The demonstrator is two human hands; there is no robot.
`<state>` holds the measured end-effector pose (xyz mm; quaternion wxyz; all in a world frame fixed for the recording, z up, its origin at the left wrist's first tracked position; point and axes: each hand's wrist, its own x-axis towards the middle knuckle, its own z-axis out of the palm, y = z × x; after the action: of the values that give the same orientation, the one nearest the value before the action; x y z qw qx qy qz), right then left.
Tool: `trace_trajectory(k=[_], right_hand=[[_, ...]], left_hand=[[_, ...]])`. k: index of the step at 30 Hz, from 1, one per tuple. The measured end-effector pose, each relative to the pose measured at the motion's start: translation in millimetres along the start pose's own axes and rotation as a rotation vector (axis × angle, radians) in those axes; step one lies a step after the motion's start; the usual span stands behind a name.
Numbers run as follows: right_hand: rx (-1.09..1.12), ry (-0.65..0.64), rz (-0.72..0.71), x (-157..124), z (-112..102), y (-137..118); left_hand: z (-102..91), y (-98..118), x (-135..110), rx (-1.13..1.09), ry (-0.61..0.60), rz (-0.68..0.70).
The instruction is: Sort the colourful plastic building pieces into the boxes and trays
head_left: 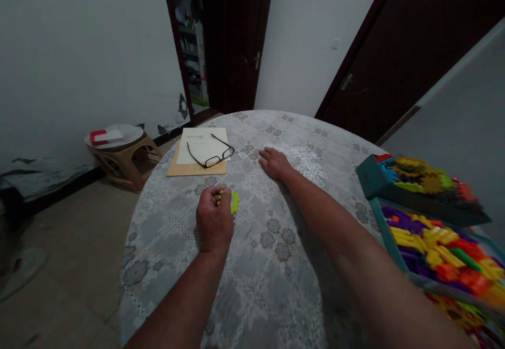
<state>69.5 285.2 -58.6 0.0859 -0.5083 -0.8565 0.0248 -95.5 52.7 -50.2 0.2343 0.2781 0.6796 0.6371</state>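
Observation:
My left hand (214, 216) rests on the round table (256, 254), its fingers curled around a yellow-green toothed plastic piece (234, 202) that sticks out on the right side. My right hand (273, 162) lies further away, fingers bent down onto the tablecloth at the edge of a scatter of small white cards (305, 163). What lies under those fingertips is hidden.
Black glasses (211, 152) lie on a sheet of paper over a brown envelope (197, 167) at the far left of the table. Two teal boxes (389, 222) of coloured plastic pieces stand at the right edge. A low stool (124, 157) stands on the floor, left.

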Motion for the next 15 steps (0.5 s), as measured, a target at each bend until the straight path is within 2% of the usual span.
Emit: trace_trajectory(k=[2,4,6,9,11,13,15], right_hand=[[-0.015,0.038,0.083,3,-2,8],[-0.024,0.069,0.116,2,-2,4],[-0.014,0.082,0.051,-4,2,-12],[0.033,0.063,-0.182,-14,10,-47],[0.047,0.039,-0.280,-17,13,-65],[0.040,0.004,-0.278,-14,12,-74],[0.032,-0.024,-0.202,-9,9,-73]], left_hand=[[0.9,-1,0,-0.005,-0.007,0.000],[1.6,-2,0,-0.009,-0.010,-0.001],[1.8,0,-1,-0.009,-0.012,-0.002],[1.5,2,-2,-0.017,-0.019,-0.010],[1.3,3,-2,-0.024,-0.020,-0.013],[1.3,3,-2,-0.015,-0.010,-0.002],[1.4,2,-1,-0.001,0.002,0.015]])
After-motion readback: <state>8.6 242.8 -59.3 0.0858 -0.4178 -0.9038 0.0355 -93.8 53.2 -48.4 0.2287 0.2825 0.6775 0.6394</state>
